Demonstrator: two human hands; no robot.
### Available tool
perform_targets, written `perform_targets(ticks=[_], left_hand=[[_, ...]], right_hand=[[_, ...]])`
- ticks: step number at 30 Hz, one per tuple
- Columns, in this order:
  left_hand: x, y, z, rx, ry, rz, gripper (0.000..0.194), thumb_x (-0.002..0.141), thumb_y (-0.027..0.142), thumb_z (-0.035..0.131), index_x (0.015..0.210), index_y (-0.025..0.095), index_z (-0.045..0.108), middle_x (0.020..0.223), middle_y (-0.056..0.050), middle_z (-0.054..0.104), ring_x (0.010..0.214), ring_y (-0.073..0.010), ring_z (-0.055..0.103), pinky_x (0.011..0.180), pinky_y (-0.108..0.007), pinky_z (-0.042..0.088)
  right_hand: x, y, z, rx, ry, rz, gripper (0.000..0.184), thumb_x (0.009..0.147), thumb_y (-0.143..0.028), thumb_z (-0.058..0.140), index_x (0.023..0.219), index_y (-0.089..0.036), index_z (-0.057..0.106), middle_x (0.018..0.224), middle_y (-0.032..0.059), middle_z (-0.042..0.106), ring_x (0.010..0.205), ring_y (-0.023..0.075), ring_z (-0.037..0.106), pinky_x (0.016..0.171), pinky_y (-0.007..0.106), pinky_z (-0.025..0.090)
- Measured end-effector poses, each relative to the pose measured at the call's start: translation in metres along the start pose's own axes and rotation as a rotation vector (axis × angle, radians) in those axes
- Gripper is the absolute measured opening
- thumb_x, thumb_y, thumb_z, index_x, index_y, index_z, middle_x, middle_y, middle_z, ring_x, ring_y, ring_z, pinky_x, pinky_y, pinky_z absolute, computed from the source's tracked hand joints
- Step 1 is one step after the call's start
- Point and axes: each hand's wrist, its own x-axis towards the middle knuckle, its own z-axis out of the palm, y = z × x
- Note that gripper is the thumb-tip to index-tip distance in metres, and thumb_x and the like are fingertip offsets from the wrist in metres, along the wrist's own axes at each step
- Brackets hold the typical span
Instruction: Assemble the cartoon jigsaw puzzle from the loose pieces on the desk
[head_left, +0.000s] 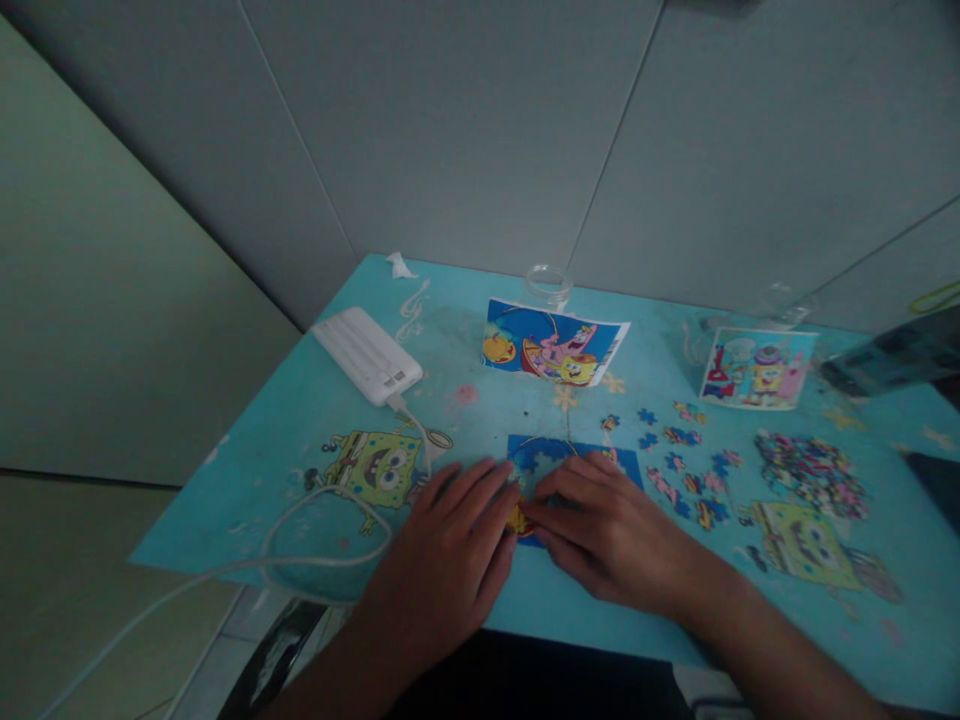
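A partly assembled blue jigsaw puzzle [524,447] lies on the table in front of me, largely covered by my hands. My left hand [450,555] rests with stretched fingers along its left edge. From the other side, my right hand [611,535] pinches a puzzle piece with thumb and forefinger against the puzzle's yellow part [518,519]; the fingers hide most of that piece. Several loose puzzle pieces [682,436] are scattered to the right. A bent picture card [559,345] showing a cartoon scene stands behind the puzzle.
A white power bank [367,353] with a white cable [300,566] lies on the left. On the right are a heap of puzzle pieces [814,475], a second picture card [760,368] and a dark object [900,352]. A clear round container [547,284] stands near the wall.
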Motion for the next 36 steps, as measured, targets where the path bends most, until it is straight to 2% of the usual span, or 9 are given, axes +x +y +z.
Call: perform_targets(ticks=[9, 14, 18, 21, 24, 28, 30, 32, 36], left_hand=[[-0.001, 0.001, -0.001, 0.003, -0.009, -0.009, 0.036, 0.102, 0.029, 0.049, 0.136, 0.02, 0.059, 0.15, -0.007, 0.054, 0.14, -0.0275, 0.046, 0.117, -0.053, 0.037], [-0.002, -0.001, 0.002, 0.039, 0.003, 0.019, 0.037, 0.101, 0.027, 0.049, 0.135, 0.019, 0.059, 0.15, -0.008, 0.054, 0.139, -0.028, 0.046, 0.116, -0.053, 0.037], [-0.006, -0.01, 0.01, 0.11, 0.018, 0.096, 0.043, 0.097, 0.023, 0.052, 0.139, 0.017, 0.056, 0.153, -0.009, 0.05, 0.14, -0.0294, 0.045, 0.115, -0.053, 0.037], [-0.009, -0.017, 0.015, 0.149, 0.027, 0.137, 0.048, 0.096, 0.027, 0.055, 0.143, 0.018, 0.052, 0.154, -0.007, 0.048, 0.141, -0.0297, 0.044, 0.115, -0.052, 0.037], [-0.009, -0.021, 0.018, 0.168, 0.042, 0.164, 0.05, 0.095, 0.029, 0.056, 0.144, 0.02, 0.052, 0.156, -0.005, 0.047, 0.141, -0.0294, 0.044, 0.115, -0.051, 0.036], [-0.009, -0.024, 0.019, 0.174, 0.056, 0.186, 0.052, 0.095, 0.031, 0.058, 0.145, 0.022, 0.051, 0.157, -0.004, 0.045, 0.142, -0.0288, 0.044, 0.115, -0.05, 0.037], [-0.009, -0.024, 0.019, 0.177, 0.067, 0.189, 0.052, 0.094, 0.032, 0.058, 0.145, 0.022, 0.051, 0.156, -0.004, 0.047, 0.14, -0.0288, 0.045, 0.114, -0.049, 0.038], [-0.009, -0.023, 0.018, 0.175, 0.076, 0.191, 0.052, 0.094, 0.032, 0.057, 0.145, 0.021, 0.051, 0.154, -0.005, 0.049, 0.139, -0.0288, 0.047, 0.113, -0.049, 0.04], [-0.008, -0.022, 0.016, 0.162, 0.065, 0.177, 0.051, 0.096, 0.031, 0.056, 0.145, 0.021, 0.05, 0.154, -0.006, 0.049, 0.139, -0.0282, 0.046, 0.114, -0.049, 0.039]], right_hand=[[-0.001, -0.009, 0.013, -0.307, 0.07, -0.091, 0.015, 0.103, -0.021, 0.053, 0.101, -0.017, 0.067, 0.09, 0.0048, 0.067, 0.084, 0.0214, 0.057, 0.08, 0.041, 0.036], [-0.001, -0.008, 0.014, -0.269, 0.088, -0.08, 0.018, 0.103, -0.025, 0.052, 0.108, -0.017, 0.068, 0.092, 0.0057, 0.069, 0.085, 0.0216, 0.059, 0.078, 0.041, 0.037], [-0.001, -0.002, 0.013, -0.234, 0.151, -0.094, 0.021, 0.103, -0.033, 0.054, 0.109, -0.019, 0.069, 0.088, 0.0037, 0.07, 0.083, 0.0205, 0.059, 0.075, 0.039, 0.037], [-0.003, 0.004, 0.006, -0.179, 0.207, -0.063, 0.022, 0.103, -0.034, 0.055, 0.112, -0.021, 0.07, 0.091, 0.0032, 0.071, 0.085, 0.0198, 0.06, 0.076, 0.037, 0.038], [-0.011, 0.016, -0.007, -0.143, 0.309, 0.073, 0.021, 0.102, -0.029, 0.055, 0.11, -0.019, 0.071, 0.094, 0.0056, 0.072, 0.086, 0.0201, 0.06, 0.078, 0.037, 0.04], [-0.029, 0.044, -0.027, -0.144, 0.517, 0.427, 0.024, 0.102, -0.026, 0.051, 0.097, -0.017, 0.073, 0.089, 0.0074, 0.071, 0.085, 0.021, 0.061, 0.081, 0.036, 0.044], [-0.041, 0.062, -0.035, -0.202, 0.574, 0.601, 0.027, 0.102, -0.029, 0.05, 0.093, -0.017, 0.073, 0.086, 0.0081, 0.07, 0.083, 0.0216, 0.062, 0.08, 0.035, 0.045], [-0.054, 0.08, -0.041, -0.273, 0.562, 0.746, 0.027, 0.101, -0.03, 0.051, 0.097, -0.017, 0.074, 0.089, 0.0079, 0.072, 0.083, 0.0221, 0.064, 0.079, 0.034, 0.046], [-0.072, 0.103, -0.043, -0.375, 0.451, 0.98, 0.027, 0.097, -0.031, 0.054, 0.108, -0.02, 0.076, 0.103, 0.0086, 0.075, 0.092, 0.025, 0.069, 0.082, 0.034, 0.047]])
